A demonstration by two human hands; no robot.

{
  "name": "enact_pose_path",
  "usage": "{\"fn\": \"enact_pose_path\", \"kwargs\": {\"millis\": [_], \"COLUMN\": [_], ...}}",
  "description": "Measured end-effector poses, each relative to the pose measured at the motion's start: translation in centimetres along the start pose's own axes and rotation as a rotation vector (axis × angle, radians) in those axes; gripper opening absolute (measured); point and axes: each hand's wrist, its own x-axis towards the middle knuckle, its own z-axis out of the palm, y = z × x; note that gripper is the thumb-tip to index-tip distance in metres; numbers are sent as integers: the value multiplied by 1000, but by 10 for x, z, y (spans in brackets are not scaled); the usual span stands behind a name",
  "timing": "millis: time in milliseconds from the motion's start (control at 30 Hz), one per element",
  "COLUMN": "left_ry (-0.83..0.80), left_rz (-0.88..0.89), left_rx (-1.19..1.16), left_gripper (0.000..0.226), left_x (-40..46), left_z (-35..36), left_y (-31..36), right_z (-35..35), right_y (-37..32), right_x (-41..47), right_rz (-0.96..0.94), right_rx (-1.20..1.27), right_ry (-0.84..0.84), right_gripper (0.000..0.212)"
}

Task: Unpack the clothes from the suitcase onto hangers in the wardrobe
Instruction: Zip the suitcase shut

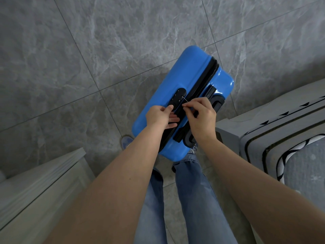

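The blue suitcase (158, 95) stands on the grey marbled floor (70, 50), closed, with its black zipper band (202, 81) facing up and running from the near left to the far right. A black combination lock (177, 98) sits on the shell just left of the band, and a black carry handle (217, 101) lies on the shell to the right of it.

The left hand (159, 117) rests on the case beside the lock, thumb at the lock's near end and straight fingers laid across the zipper band; its grip is loose and holds nothing. The right hand (202, 115) has its grip closed in a pinch on a thin metal zipper pull (185, 99), which reaches toward the lock.

Legs in blue jeans (193, 191) stand just behind the suitcase. A bed corner with grey patterned bedding (281, 131) lies at the right, near the case, and pale wooden furniture (35, 191) stands at the lower left.
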Motion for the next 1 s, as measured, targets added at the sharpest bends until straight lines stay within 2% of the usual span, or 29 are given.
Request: {"fn": "enact_pose_path", "kwargs": {"millis": [167, 300, 533, 1000], "left_ry": [14, 9, 8, 48], "left_rz": [11, 13, 3, 2], "left_rx": [1, -13, -12, 19], "left_gripper": [24, 25, 26, 25], "left_x": [1, 1, 0, 4], "left_z": [0, 0, 1, 0], "left_y": [1, 0, 1, 0], "right_z": [4, 4, 1, 5], "right_y": [-6, -10, -12, -13], "right_x": [-1, 7, 12, 23], "right_rz": [-25, 69, -9, -45], "right_rx": [-20, -30, -88, -220], "right_ry": [2, 8, -3, -166], "right_gripper": [13, 8, 11, 17]}}
